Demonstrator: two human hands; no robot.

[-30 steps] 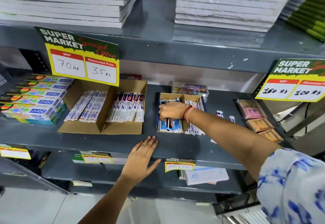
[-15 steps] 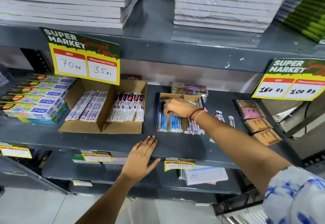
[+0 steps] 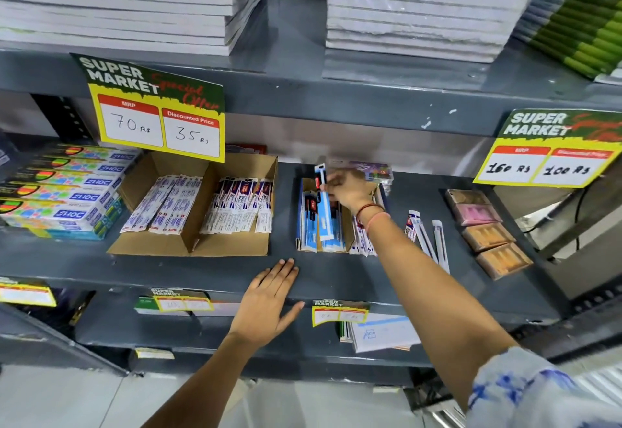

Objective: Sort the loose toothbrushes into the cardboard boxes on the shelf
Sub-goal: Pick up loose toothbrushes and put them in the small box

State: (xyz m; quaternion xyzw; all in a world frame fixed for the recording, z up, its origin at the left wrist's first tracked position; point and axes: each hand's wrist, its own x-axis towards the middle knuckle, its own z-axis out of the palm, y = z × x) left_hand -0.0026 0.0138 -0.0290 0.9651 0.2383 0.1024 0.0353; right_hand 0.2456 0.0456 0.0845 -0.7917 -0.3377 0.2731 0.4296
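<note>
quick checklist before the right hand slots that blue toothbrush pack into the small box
1. Grip: right hand pinches the blue packaged toothbrush near its top: ok.
2. Aim: the pack hangs over the left compartment of the small cardboard box: ok.
3. Room in that compartment: already crowded with blue packs: cannot tell.
4. Support: left hand lies flat on the grey metal shelf edge: ok.
5. Sorting left: loose white-wrapped toothbrushes lie on the shelf right of the box: not ok.

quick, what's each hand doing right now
Left hand: open, flat on the shelf edge, holding nothing.
Right hand: closed on a blue toothbrush pack.
</note>
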